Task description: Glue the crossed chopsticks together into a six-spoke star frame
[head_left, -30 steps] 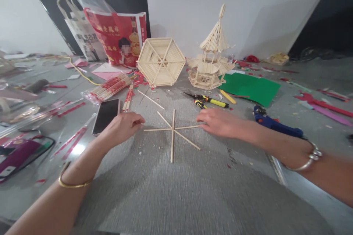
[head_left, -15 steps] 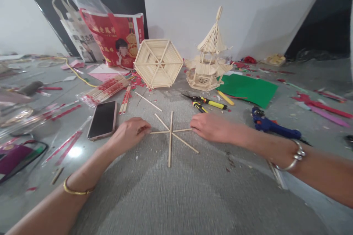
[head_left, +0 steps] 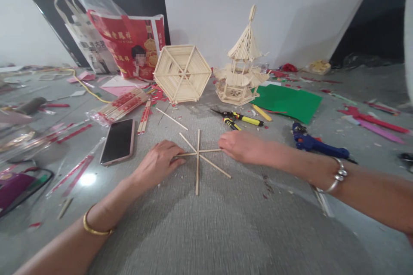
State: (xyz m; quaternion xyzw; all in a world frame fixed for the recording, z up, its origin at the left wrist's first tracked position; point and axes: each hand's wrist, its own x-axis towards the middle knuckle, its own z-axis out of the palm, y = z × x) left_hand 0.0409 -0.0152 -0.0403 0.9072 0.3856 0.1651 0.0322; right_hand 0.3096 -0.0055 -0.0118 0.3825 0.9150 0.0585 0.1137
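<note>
Several crossed sticks (head_left: 198, 153), opposite tips at fingers (head_left: 176, 148)

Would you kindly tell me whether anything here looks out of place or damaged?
Yes, slightly: red scraps lie strewn beside the wrapped sticks like unswept litter, and one loose stick lies apart from the stick star, which shows no visible damage.

EXTERNAL FEATURES: PERSON, FOREARMS AND WRISTS

Left forearm (head_left: 111, 204): bare; wrist fitted with one gold-coloured bangle (head_left: 96, 233), slim, smooth, rounded. Right forearm (head_left: 300, 161): bare; wrist fitted with one silver-coloured bangle (head_left: 333, 186), thin band, carrying shiny, rounded silver beads (head_left: 341, 174) set close together. Hands: bare.
</note>
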